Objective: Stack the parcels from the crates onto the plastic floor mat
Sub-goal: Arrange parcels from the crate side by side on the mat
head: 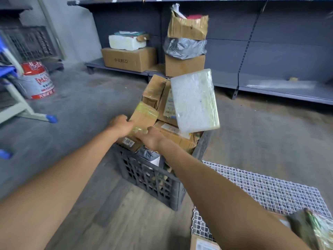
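The left hand (119, 124) is curled round the near-left edge of a small taped box (144, 115). The right hand (152, 138) is clasped on its near end from below. The box is held just above the heaped crate (153, 179), not yet carried over. A white parcel (194, 101) is leaned on the heap's far right. On the mat (261, 188), right of the crate, only a couple of parcels (201, 243) are seen at the bottom edge. Progress is judged early, with most left to move.
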Demonstrator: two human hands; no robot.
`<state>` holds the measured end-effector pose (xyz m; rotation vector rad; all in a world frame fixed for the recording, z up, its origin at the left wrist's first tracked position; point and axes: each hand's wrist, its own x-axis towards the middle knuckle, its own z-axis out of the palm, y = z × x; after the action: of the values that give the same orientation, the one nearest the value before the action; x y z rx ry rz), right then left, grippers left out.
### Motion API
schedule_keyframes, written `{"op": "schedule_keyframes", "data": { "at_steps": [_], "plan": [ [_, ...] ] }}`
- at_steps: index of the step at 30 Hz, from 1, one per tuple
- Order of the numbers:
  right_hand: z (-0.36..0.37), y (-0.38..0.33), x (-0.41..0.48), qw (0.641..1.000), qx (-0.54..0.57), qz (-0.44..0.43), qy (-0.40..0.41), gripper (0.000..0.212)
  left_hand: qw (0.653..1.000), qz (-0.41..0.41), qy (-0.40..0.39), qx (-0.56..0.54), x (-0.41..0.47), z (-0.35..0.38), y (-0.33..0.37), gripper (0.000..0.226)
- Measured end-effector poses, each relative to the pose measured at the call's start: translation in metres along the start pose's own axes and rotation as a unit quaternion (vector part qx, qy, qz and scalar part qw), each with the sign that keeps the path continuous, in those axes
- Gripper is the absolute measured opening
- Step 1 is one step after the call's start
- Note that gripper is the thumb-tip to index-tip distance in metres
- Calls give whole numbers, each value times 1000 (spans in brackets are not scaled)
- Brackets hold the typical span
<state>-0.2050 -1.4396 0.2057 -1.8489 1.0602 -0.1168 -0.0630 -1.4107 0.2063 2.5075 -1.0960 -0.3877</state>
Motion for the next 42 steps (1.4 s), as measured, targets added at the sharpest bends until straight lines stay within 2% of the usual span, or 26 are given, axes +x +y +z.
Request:
{"op": "schedule_keyframes", "data": {
  "at_steps": [3, 6, 9, 12, 16, 19, 20, 22, 23, 25, 27, 29, 30, 32, 36, 39, 42],
  "plan": [
    [19, -14, 11, 997, 66, 46, 0, 80, 999, 24, 8, -34, 0, 12, -9, 29],
    [30, -20, 21, 987, 141, 74, 39, 86, 996, 0, 34, -86, -4, 10, -6, 36],
    [32, -17, 25, 985, 134, 92, 61, 82, 992, -28, 52, -115, -14, 6, 1, 45],
    [29, -16, 24, 984, 138, 95, 68, 83, 983, -27, 97, -156, -24, 4, 8, 46],
    [25, -21, 21, 973, 194, 92, 82, 89, 967, 14, 162, -195, -34, -2, 19, 44],
    [14, -14, 11, 971, 215, 81, 71, 106, 963, 81, 171, -193, -40, -6, 22, 41],
    [6, -7, 5, 973, 208, 75, 63, 105, 962, 112, 168, -185, -41, -7, 20, 41],
    [-13, 11, -14, 977, 205, 47, 35, 87, 961, 161, 162, -158, -39, -6, 13, 35],
    [-24, 24, -20, 977, 213, 27, 11, 73, 962, 159, 163, -149, -36, -7, 9, 31],
    [-50, 49, -35, 976, 213, -12, -43, 47, 966, 115, 158, -171, -27, -8, 0, 41],
    [-79, 69, -53, 979, 181, -39, -85, 33, 967, 80, 99, -220, -21, -8, -3, 56],
    [-105, 90, -64, 976, 188, -35, -102, 35, 957, 71, -6, -283, -23, -7, 2, 68],
    [-117, 102, -68, 974, 202, -26, -104, 39, 946, 67, -62, -311, -27, -4, 9, 69],
    [-138, 126, -77, 967, 229, -15, -113, 49, 921, 68, -167, -344, -41, 4, 28, 58],
    [-173, 173, -100, 954, 268, -7, -133, 77, 874, 83, -308, -366, -65, 33, 79, 56],
    [-194, 210, -115, 937, 337, 2, -88, 80, 836, 62, -364, -406, -78, 50, 110, 46],
    [-201, 242, -126, 920, 392, 9, -16, 64, 816, 60, -454, -353, -94, 68, 128, 53]
  ]
}}
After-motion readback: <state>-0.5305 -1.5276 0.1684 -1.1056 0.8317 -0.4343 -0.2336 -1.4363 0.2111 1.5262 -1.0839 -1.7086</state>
